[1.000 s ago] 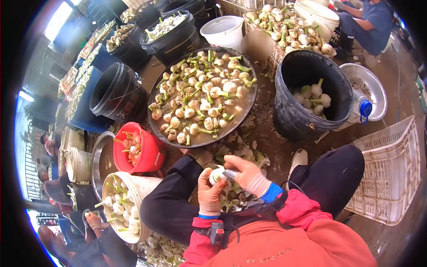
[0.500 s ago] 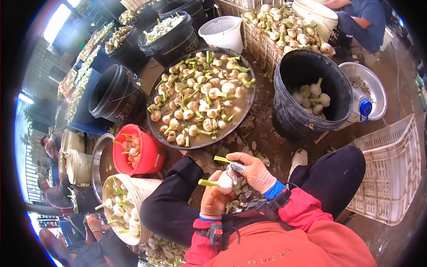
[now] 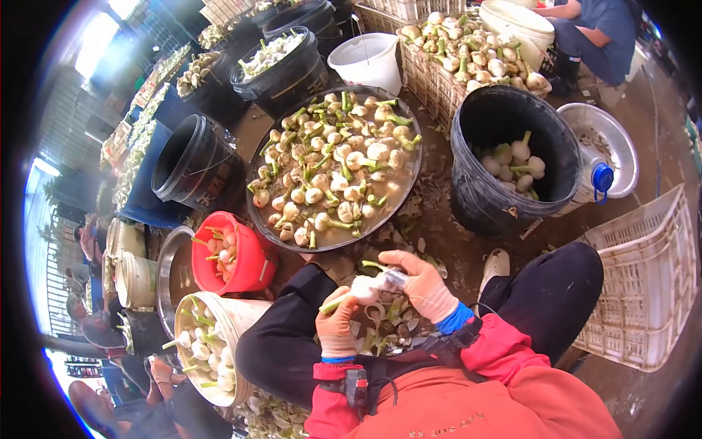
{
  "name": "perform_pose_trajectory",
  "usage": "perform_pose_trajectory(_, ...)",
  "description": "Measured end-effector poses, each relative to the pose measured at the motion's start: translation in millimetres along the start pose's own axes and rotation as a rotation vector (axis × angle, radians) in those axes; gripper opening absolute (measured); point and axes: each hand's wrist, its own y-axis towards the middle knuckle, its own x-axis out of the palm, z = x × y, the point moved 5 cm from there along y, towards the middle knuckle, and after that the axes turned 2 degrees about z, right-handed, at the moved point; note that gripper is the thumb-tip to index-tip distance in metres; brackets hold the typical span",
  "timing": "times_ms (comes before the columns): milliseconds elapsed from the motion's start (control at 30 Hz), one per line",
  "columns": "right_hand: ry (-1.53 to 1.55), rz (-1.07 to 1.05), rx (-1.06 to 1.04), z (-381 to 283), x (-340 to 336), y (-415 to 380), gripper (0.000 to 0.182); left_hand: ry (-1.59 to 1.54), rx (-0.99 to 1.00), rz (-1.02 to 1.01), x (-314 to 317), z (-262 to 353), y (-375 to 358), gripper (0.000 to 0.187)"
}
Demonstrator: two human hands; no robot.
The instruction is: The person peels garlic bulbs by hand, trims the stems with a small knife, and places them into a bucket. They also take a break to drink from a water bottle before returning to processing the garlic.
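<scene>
My left hand (image 3: 336, 329), in an orange-and-cream work glove, is closed around the green stem end of a white garlic bulb (image 3: 363, 290). The bulb points up and right, toward my right hand (image 3: 428, 291), gloved alike. Its fingers are closed by the bulb's upper end, pinching a strip of garlic peel (image 3: 374, 265) with a green end. A shiny grey cover or piece (image 3: 395, 278) shows at the right thumb; its kind is unclear. Below both hands, loose peel (image 3: 395, 318) litters the ground between my knees.
Ahead stands a wide basin (image 3: 413, 172) of garlic in muddy water. A black bucket (image 3: 468, 197) at right holds peeled bulbs. On the left are a red bucket (image 3: 256, 256) and a cream bucket (image 3: 238, 311), both with garlic. A plastic crate (image 3: 636, 293) stands by my right knee.
My left hand has shifted slightly left and down, and the bulb has tilted up toward my right hand. The view has moved a little.
</scene>
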Motion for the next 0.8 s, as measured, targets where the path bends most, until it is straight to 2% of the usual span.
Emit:
perform_pose_trajectory(67, 0.098, 0.060, -0.052, -7.5, -12.1, 5.6, 0.035, -0.116, -0.028, -0.002, -1.2, 0.1, 3.1, 0.025)
perform_pose_trajectory(100, 0.205, 0.109, -0.026, -6.1, -19.9, 9.9, 0.035, -0.337, -0.067, 0.005, 0.1, -0.2, 2.3, 0.024)
perform_pose_trajectory(133, 0.249, 0.123, -0.148, -20.0, -26.4, 9.9, 0.034, -0.558, -0.104, 0.012, 0.7, 0.7, 1.8, 0.023)
perform_pose_trajectory(167, 0.469, 0.185, -0.136, -23.7, -35.3, 13.1, 0.032, -0.684, -0.198, 0.002, -5.8, -7.1, 5.5, 0.026)
perform_pose_trajectory(200, 0.690, 0.246, -0.121, -24.2, -44.0, 15.3, 0.031, -0.680, -0.193, 0.007, -13.3, -9.7, 8.1, 0.026)
perform_pose_trajectory(267, 0.749, 0.255, -0.062, -3.0, -64.4, 24.6, 0.030, -0.966, -0.336, -0.126, -12.3, -10.6, 7.9, 0.031)
perform_pose_trajectory(300, 0.588, 0.110, -0.068, 7.3, -64.2, 24.4, 0.026, -1.017, -0.337, -0.204, -13.6, -11.4, 9.7, 0.036)
perform_pose_trajectory(333, 0.234, 0.154, 0.125, 14.5, -54.9, 18.3, 0.022, -1.016, -0.333, -0.200, -14.4, -11.1, 9.7, 0.036)
perform_pose_trajectory(400, -0.933, -0.069, -0.213, 17.0, -29.5, 10.2, 0.022, -1.047, -0.333, -0.253, -7.6, -9.5, 9.7, 0.034)
perform_pose_trajectory(433, -0.895, -0.109, -0.205, 23.6, -19.3, 4.8, 0.033, -1.000, -0.341, -0.190, -7.3, -12.2, 8.7, 0.034)
perform_pose_trajectory(467, -0.789, -0.175, -0.215, 25.3, -14.1, 0.8, 0.038, -0.982, -0.306, -0.240, -4.6, -14.1, 7.9, 0.035)
perform_pose_trajectory(533, -0.295, -0.283, -0.063, 29.1, -3.0, 1.6, 0.043, -0.894, -0.314, -0.224, 5.8, -18.6, 4.5, 0.036)
perform_pose_trajectory(567, 0.056, -0.345, 0.008, 5.3, 12.4, -4.5, 0.042, -0.862, -0.313, -0.202, 7.9, -29.3, 3.7, 0.034)
perform_pose_trajectory(600, -0.174, -0.325, 0.063, 23.2, 15.3, 2.5, 0.036, -0.834, -0.313, -0.179, 10.2, -39.5, 5.6, 0.032)
perform_pose_trajectory(633, -0.312, -0.226, 0.074, 15.9, 16.2, -0.6, 0.022, -0.880, -0.342, -0.162, 12.2, -47.0, 3.7, 0.031)
perform_pose_trajectory(667, -0.378, -0.164, 0.179, 16.3, 12.5, -2.1, 0.012, -0.928, -0.384, -0.159, 13.2, -51.2, 2.7, 0.030)
perform_pose_trajectory(733, -0.412, -0.220, 0.087, 17.0, 12.3, -0.1, 0.006, -0.879, -0.353, -0.100, 13.7, -37.8, -3.3, 0.028)
perform_pose_trajectory(800, -0.297, -0.277, 0.076, 3.5, 22.8, -4.6, 0.004, -0.781, -0.304, -0.125, 2.1, -31.0, 1.8, 0.029)
